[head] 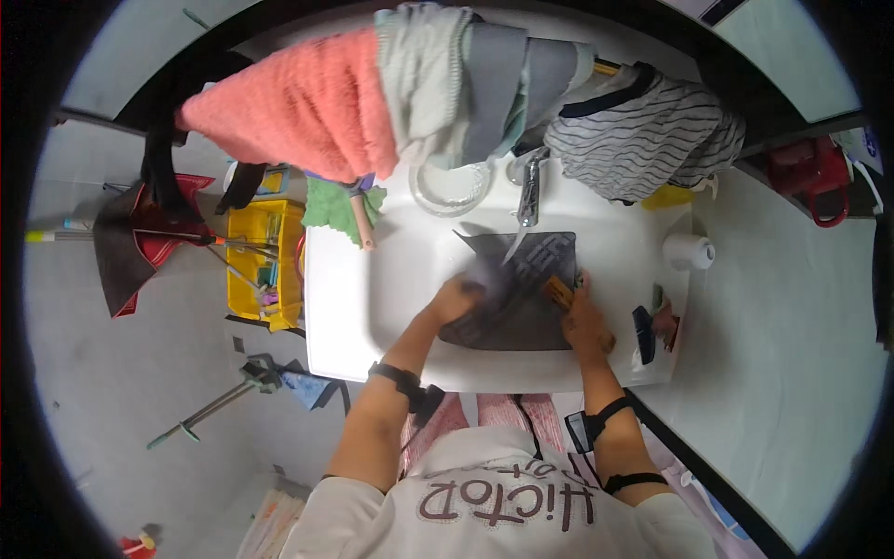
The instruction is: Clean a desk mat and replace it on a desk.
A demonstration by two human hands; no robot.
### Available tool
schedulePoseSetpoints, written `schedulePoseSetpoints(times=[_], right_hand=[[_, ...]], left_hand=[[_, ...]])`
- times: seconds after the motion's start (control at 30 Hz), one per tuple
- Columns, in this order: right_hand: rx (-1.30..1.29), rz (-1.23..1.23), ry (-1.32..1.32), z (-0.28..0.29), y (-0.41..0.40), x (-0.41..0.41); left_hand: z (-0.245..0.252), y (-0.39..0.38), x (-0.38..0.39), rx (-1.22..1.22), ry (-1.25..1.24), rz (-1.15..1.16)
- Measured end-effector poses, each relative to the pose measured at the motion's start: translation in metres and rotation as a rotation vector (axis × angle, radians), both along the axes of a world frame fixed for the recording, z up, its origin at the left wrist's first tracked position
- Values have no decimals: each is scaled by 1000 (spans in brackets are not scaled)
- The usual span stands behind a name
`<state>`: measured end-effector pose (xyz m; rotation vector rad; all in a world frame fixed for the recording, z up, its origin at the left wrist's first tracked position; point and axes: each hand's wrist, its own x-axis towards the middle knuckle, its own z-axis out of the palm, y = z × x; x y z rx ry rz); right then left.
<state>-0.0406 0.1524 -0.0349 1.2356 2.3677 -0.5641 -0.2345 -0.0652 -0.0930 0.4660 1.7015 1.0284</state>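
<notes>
In the white washbasin [335, 293] lies a dark grey flat mat or sheet [517, 325] with a pale printed pattern. A thin stream of water runs onto it from the chrome faucet [530, 189]. My left hand [457, 299] is over the mat's left part, blurred, with something dark or whitish at its fingers that I cannot make out. At the mat's right edge my right hand [587, 318] is closed on a small orange-brown block [559, 292], its fingers also by the edge of the mat.
Towels [300, 105] and a striped cloth [646, 140] hang behind the faucet. A glass dish [450, 187], a green cloth [328, 204] and a white cup [688, 251] stand around the rim. A dark comb or brush [644, 335] lies at right; a yellow basket [241, 272] is at left.
</notes>
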Motion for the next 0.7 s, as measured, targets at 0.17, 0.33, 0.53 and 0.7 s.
schedulePoseSetpoints(times=[0.17,0.33,0.53,0.7], right_hand=[[-43,-21,72,-12,18,15],[-2,-134,8,-1,31,2],[3,103,89,19,42,5],[14,402,191,22,40,-10]], left_hand=[[6,41,11,60,48,-151],[13,57,33,26,629,-371],[11,55,43,2,684,-504],[6,44,53,-202,1060,-692]])
